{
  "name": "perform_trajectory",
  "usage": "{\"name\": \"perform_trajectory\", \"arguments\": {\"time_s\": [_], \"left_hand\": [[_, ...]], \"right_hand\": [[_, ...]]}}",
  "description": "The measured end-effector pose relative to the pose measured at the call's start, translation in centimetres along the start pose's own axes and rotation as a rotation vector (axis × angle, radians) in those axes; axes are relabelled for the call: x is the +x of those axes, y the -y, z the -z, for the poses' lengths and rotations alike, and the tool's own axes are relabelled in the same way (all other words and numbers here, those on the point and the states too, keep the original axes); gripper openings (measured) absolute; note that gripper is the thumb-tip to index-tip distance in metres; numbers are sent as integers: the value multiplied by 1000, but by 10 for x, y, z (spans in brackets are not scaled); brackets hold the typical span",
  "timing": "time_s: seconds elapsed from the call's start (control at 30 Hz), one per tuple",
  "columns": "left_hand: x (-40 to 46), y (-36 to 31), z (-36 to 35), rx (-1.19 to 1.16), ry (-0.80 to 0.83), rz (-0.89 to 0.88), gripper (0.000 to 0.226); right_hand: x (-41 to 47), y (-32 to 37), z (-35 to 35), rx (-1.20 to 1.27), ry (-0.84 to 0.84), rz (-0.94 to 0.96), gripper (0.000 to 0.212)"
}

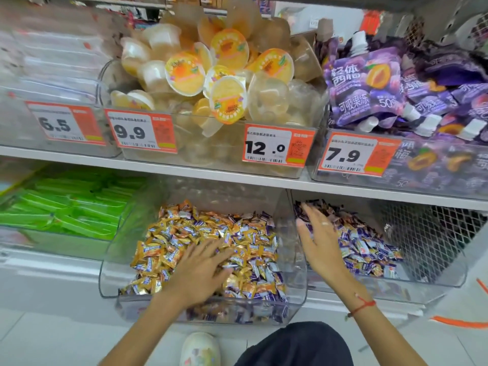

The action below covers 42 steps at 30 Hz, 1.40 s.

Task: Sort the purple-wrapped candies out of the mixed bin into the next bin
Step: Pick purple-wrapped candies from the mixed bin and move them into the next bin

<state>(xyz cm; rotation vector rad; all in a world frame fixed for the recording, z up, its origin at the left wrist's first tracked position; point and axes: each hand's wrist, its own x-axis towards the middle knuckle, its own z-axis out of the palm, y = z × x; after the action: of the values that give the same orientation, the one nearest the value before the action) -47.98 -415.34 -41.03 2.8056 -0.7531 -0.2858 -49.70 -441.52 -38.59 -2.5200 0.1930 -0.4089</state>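
Nearest the camera, at the bottom centre of the frame, a white shoe point(200, 348) and a dark-clad knee point(298, 344) show between two bare forearms. From lower left the left hand point(200, 270) reaches into the mixed bin point(111, 270), a clear tub in the lower middle, and lies palm down on the candies point(211, 233) with its fingers spread and nearly straight. Its grip pinches nothing that can be seen. Gold wrappers fill most of that tub, with purple-wrapped candies point(266, 217) scattered among them, just beside the fingertips and thicker toward the tub's right and front.

Right of centre, the right hand point(320, 241) hovers open over the left edge of the next bin point(449, 276), fingers extended and pointing up the frame, slightly blurred, grip empty. A red string point(363, 306) circles its wrist. Mostly purple wrappers point(364, 241) lie heaped in that tub, under and to the right of the hand.
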Motion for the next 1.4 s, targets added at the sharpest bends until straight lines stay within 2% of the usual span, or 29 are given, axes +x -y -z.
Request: {"name": "perform_trajectory", "arguments": {"time_s": [0.03,0.1,0.13,0.17,0.23,0.3,0.37,0.4,0.47,0.53,0.57,0.63,0.8,0.9,0.97,1.03,1.13,1.2,1.3,1.4], "left_hand": [[3,7,2,15,1,-3,95],[10,23,4,75,-55,19,69],[14,32,3,109,-114,41,66],[15,40,3,134,-180,65,73],[17,53,1,128,-254,140,81],[23,52,0,117,-335,194,70],[32,34,3,75,-435,145,60],[37,21,4,33,-438,63,56],[49,-6,3,-21,-258,-172,55],[61,-24,-3,39,61,-326,56],[66,-25,-7,62,173,-345,55],[73,-16,-10,49,212,-319,48],[64,6,1,37,-2,-238,42],[46,17,16,42,-202,-190,43],[32,30,23,-42,-352,-141,43],[14,40,26,-265,-456,-58,41],[-9,43,22,-579,-468,50,49],[-18,44,17,-693,-441,57,61],[-30,47,10,-708,-426,81,56],[-36,47,6,-655,-464,121,47]], "right_hand": [[-1,9,-6,54,55,15,55],[-1,19,-9,81,165,5,53],[0,20,-8,105,205,-24,53],[1,19,-7,124,224,-48,53],[-2,21,-5,109,212,-66,52],[-5,25,-6,58,165,-71,49],[-6,27,-9,25,127,-56,43],[-5,28,-10,16,113,-55,42],[-5,28,-10,8,89,-60,41],[-7,30,-8,2,72,-48,40],[-7,31,-8,0,69,-41,40],[-8,31,-8,-1,62,-36,39],[-14,36,-4,-69,-68,16,31],[-18,38,-2,-253,-255,265,29],[-22,42,-1,-291,-258,437,30],[-27,56,0,-259,-113,488,30],[-24,76,-13,-269,329,315,34],[-14,80,-28,-301,506,245,36],[-3,79,-41,-399,633,159,38],[2,78,-53,-573,802,49,23]]}}
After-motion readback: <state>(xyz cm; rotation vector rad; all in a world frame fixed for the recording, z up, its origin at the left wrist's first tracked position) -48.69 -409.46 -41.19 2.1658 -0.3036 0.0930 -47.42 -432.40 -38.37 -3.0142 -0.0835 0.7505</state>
